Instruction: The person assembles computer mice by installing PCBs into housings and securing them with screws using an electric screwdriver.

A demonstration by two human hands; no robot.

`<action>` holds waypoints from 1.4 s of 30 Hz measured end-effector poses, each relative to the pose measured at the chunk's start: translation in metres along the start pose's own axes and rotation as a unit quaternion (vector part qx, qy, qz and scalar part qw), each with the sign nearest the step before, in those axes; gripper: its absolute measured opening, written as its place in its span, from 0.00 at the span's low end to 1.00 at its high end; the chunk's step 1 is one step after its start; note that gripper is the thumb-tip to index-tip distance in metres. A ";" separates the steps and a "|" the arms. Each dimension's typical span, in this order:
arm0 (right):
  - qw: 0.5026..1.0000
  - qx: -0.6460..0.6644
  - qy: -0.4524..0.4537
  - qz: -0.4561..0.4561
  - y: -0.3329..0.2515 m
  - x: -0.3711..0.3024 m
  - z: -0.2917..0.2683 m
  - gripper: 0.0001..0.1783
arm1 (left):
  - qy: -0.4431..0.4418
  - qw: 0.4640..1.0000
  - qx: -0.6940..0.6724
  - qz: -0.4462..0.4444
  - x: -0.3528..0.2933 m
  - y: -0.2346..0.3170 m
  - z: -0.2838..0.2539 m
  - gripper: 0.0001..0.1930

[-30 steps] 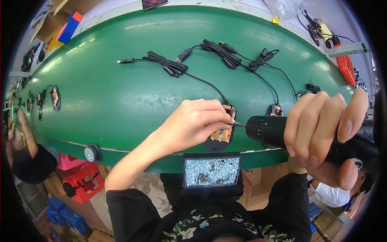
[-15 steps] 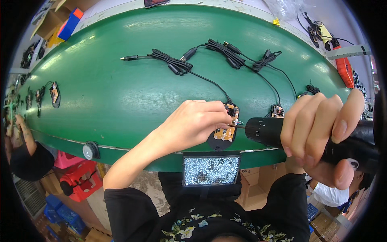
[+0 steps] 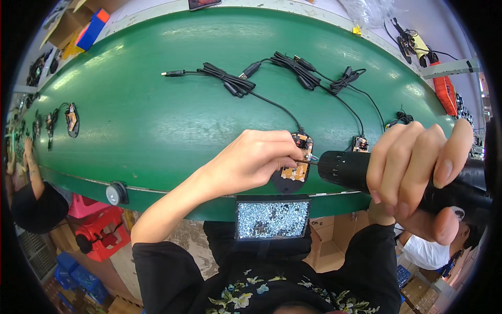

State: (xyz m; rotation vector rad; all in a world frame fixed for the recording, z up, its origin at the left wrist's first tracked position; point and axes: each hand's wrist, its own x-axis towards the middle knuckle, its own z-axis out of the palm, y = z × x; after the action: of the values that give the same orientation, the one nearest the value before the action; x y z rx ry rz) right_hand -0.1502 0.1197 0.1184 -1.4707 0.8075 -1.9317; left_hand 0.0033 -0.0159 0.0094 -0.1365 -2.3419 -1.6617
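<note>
My right hand (image 3: 413, 178) is wrapped round a black electric screwdriver (image 3: 342, 168) lying nearly level, its thin bit (image 3: 308, 162) pointing left. My left hand (image 3: 256, 157) is closed in a pinch right at the bit's tip; whatever sits between the fingertips is hidden. Just below them lies a computer mouse base with an orange-brown circuit board (image 3: 294, 174), partly covered by the left fingers. A black cable (image 3: 277, 108) runs from its far end to a tied bundle with a USB plug. In front of me, at the table edge, is a dark tray (image 3: 238, 220) of many tiny silvery pieces, apparently screws.
Another mouse board (image 3: 360, 144) with a bundled cable (image 3: 294, 70) lies to the right, partly behind my right hand. More boards (image 3: 71, 120) lie far left on the green table (image 3: 130, 104). A round grey knob (image 3: 116, 193) is on the front edge. Co-workers are at both sides.
The near mouse board and its cable have shifted slightly to the right. Both hands keep almost the same pose, the bit still at my left fingertips.
</note>
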 end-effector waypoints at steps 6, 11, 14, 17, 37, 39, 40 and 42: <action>1.000 -0.008 -0.005 0.011 -0.004 0.000 0.004 0.24 | 0.002 0.995 0.084 0.043 0.000 0.002 -0.001 0.09; 1.000 -0.011 -0.008 0.018 -0.005 0.001 0.005 0.24 | -0.005 0.993 0.111 0.041 -0.002 0.001 -0.002 0.08; 1.000 -0.011 -0.010 0.022 -0.005 0.002 0.003 0.24 | 0.001 0.993 0.112 0.044 -0.002 0.002 -0.002 0.08; 1.000 -0.011 -0.010 0.026 -0.004 0.002 0.004 0.24 | 0.000 0.991 0.123 0.047 -0.002 -0.001 -0.001 0.07; 0.983 -0.128 0.062 0.115 -0.012 -0.009 0.004 0.20 | 0.094 0.983 0.150 0.039 -0.001 -0.011 -0.005 0.10; 0.979 -0.144 0.066 0.130 -0.011 -0.009 0.004 0.20 | 0.088 0.984 0.147 0.037 -0.002 -0.012 -0.003 0.09; 0.979 -0.144 0.068 0.131 -0.010 -0.009 0.003 0.20 | 0.084 0.985 0.146 0.036 -0.003 -0.013 -0.002 0.09; 0.981 -0.121 0.056 0.139 -0.006 -0.009 0.002 0.20 | 0.083 0.985 0.147 0.039 -0.002 -0.013 0.000 0.09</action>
State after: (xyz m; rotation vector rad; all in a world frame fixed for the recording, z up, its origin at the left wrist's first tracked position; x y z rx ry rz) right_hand -0.1470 0.1307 0.1178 -1.3094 1.2666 -1.7635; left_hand 0.0020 -0.0205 -0.0029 -0.0308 -2.3880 -1.2240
